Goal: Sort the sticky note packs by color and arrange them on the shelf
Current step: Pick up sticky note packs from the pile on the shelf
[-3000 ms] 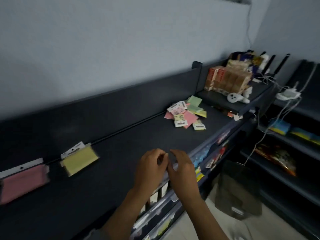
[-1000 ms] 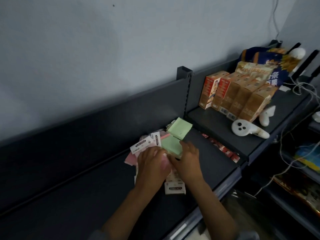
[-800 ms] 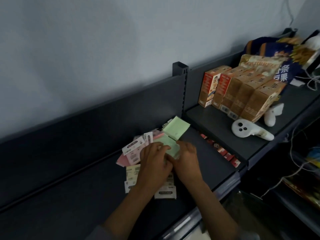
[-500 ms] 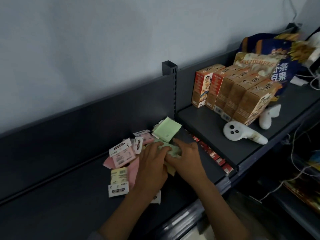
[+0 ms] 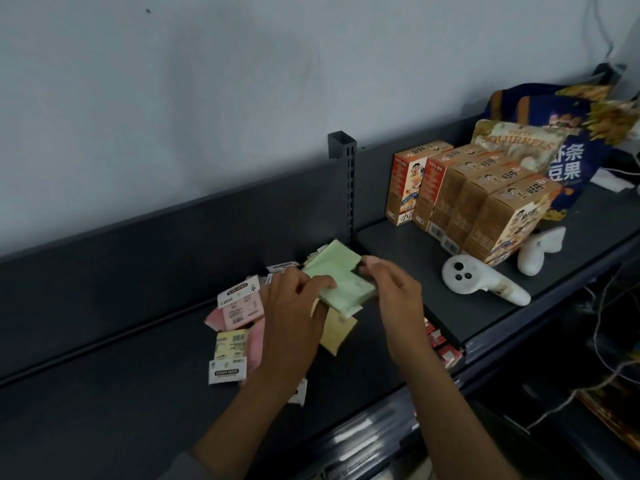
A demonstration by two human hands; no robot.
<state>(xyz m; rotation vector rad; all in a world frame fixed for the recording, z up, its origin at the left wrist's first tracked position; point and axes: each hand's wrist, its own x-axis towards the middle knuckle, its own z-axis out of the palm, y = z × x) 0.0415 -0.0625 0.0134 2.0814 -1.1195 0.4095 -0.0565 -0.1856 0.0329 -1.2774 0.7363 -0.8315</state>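
A loose heap of sticky note packs lies on the dark shelf [image 5: 104,393] by its upright post. My left hand [image 5: 294,313] grips a green pack [image 5: 346,291] lifted slightly off the heap. Another green pack [image 5: 334,256] lies just behind it. My right hand [image 5: 391,289] hovers at the green pack's right edge with fingers curled, and I cannot tell whether it touches the pack. Pink packs [image 5: 239,310] and a yellow pack [image 5: 230,348] lie to the left, and one more yellow pack [image 5: 337,332] sits under my left hand.
A raised shelf [image 5: 408,258] to the right carries several orange snack boxes [image 5: 464,199], snack bags [image 5: 561,133] and two white controllers [image 5: 481,280]. Small red packets [image 5: 440,344] lie below its edge. Cables hang at far right.
My hands went from the shelf's front edge to the heap of packs. In the last half second my left hand lifted a green pack and my right hand drew slightly off it.
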